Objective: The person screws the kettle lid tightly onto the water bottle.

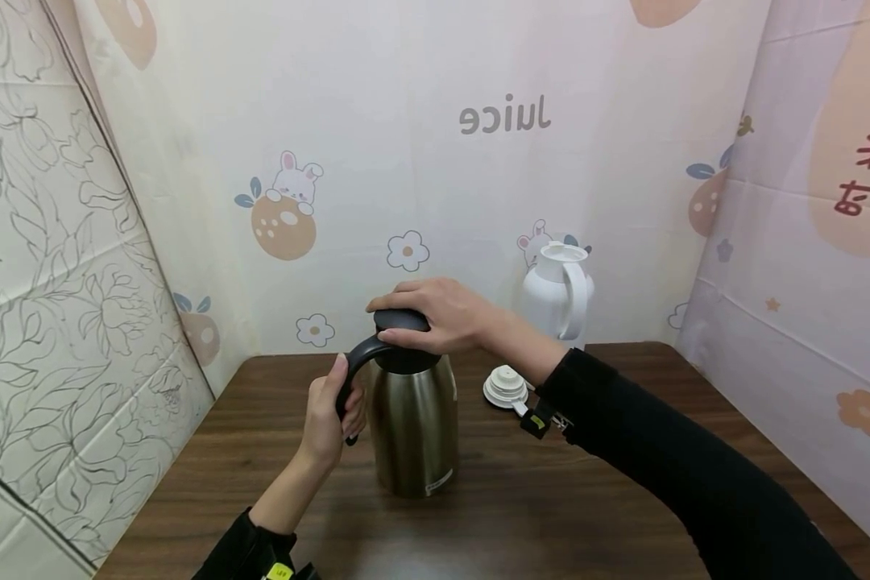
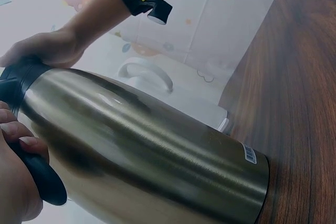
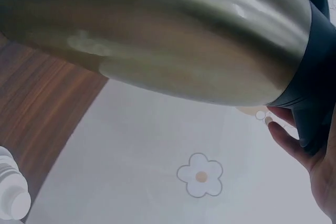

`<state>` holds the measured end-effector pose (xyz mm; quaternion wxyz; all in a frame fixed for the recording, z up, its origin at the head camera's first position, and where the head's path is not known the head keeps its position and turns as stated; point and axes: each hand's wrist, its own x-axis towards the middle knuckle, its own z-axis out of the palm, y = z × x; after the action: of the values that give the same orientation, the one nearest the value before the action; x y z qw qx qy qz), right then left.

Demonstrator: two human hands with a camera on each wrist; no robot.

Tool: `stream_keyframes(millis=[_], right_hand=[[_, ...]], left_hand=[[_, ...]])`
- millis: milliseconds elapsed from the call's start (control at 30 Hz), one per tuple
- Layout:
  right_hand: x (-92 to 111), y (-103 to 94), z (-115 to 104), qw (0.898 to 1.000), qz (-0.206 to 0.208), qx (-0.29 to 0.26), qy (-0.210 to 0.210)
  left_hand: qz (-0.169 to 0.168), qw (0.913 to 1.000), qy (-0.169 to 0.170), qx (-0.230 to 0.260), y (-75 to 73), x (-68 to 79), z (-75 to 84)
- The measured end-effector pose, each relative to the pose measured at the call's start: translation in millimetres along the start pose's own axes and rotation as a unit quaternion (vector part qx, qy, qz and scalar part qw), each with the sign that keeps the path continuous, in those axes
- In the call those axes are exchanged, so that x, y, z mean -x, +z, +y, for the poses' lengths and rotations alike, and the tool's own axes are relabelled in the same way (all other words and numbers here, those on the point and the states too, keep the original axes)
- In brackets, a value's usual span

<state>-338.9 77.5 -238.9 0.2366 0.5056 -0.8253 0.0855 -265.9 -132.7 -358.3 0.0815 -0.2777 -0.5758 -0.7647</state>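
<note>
A brushed-metal vacuum jug (image 1: 415, 427) with a black top stands upright on the wooden table (image 1: 522, 499). My left hand (image 1: 326, 419) grips its black handle (image 1: 360, 354), fingers curled round it. Over the top, my right hand (image 1: 445, 314) holds the black lid (image 1: 401, 321), thumb on the near side and fingers across the far side. In the left wrist view a small barcode label (image 2: 249, 153) shows low on the metal body. The right wrist view shows the black spout (image 3: 310, 124) close to the right hand's fingers.
Behind my right forearm stands a white jug (image 1: 551, 298) with its mouth uncovered. A white stopper (image 1: 506, 385) lies on the table in front of it, partly beside my right sleeve. Printed cloth (image 1: 406, 161) hangs along the back and right side.
</note>
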Motion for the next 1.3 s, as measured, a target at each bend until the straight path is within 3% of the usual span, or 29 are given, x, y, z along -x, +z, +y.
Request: stream_keyframes(millis=[300, 933, 1300], right_hand=[[-0.8, 4.3, -2.7, 0.998, 0.056, 0.023, 0.006], [-2.6, 3.5, -33.2, 0.983, 0.059, 0.095, 0.145], [-2.0, 7.4, -46.6, 0.969, 0.095, 0.114, 0.197]], left_hand=[[0.011, 0.9999, -0.002, -0.002, 1.5, -0.2, 1.7], [0.027, 0.9990, 0.006, -0.034, 2.0, 1.7, 1.9], [0.030, 0.9988, -0.004, -0.038, 3.5, 2.4, 1.9]])
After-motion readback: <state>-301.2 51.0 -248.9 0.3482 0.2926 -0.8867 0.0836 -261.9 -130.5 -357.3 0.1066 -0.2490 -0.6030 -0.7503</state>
